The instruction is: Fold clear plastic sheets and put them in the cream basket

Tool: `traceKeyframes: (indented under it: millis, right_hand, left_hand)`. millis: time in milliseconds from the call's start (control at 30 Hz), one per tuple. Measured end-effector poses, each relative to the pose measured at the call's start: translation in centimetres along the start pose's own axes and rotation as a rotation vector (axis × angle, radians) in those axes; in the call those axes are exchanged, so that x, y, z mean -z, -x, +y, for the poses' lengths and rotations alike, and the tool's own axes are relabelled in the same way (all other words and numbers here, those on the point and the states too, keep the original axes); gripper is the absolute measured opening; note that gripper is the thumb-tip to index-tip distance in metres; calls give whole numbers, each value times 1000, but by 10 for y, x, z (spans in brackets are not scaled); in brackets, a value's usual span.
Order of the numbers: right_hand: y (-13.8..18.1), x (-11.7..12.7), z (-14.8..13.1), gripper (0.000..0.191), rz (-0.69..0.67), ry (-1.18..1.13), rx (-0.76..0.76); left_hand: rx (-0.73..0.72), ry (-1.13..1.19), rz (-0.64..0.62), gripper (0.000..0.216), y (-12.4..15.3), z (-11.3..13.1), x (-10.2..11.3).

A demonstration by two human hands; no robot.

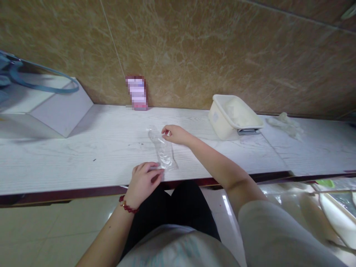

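Note:
A clear plastic bag (pixel 162 150) lies flat on the white wooden table (pixel 83 155), running from the table's front edge toward the wall. My left hand (pixel 143 181), with a red bead bracelet on its wrist, pinches the bag's near end at the front edge. My right hand (pixel 175 134) pinches the bag's far end, fingers curled together. The bag is stretched between both hands.
A cream plastic tub (pixel 232 116) stands at the right by the wall, with crumpled clear plastic (pixel 287 124) beyond it. A small pink packet (pixel 137 92) leans on the brown wall. A white box (pixel 59 109) with blue straps (pixel 33 83) sits at the left.

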State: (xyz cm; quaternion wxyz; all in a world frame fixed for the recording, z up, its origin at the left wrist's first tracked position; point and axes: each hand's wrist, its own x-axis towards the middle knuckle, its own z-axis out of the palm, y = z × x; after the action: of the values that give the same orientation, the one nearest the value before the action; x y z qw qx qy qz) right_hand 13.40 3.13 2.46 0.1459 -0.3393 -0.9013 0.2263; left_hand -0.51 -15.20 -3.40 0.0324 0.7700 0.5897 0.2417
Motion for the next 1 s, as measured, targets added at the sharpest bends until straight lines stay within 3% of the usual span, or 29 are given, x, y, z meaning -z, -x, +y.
traceKeyframes:
  millis: [133, 233, 467, 733, 1000]
  right_hand:
    - [50, -9, 0, 19, 20, -57, -48]
    - [69, -23, 1, 20, 47, -73, -48]
    - [89, -39, -6, 24, 107, -20, -21]
    - [115, -46, -23, 55, 144, 31, -9]
    - [127, -56, -27, 36, 177, 34, -25]
  left_hand:
    - [-5, 6, 10, 19, 0, 0, 0]
    - [-3, 21, -1, 20, 0, -1, 1]
    - [31, 99, 25, 24, -6, -12, 2]
    - [90, 146, 49, 26, -9, -17, 2]
    - [66, 128, 21, 27, -8, -17, 2]
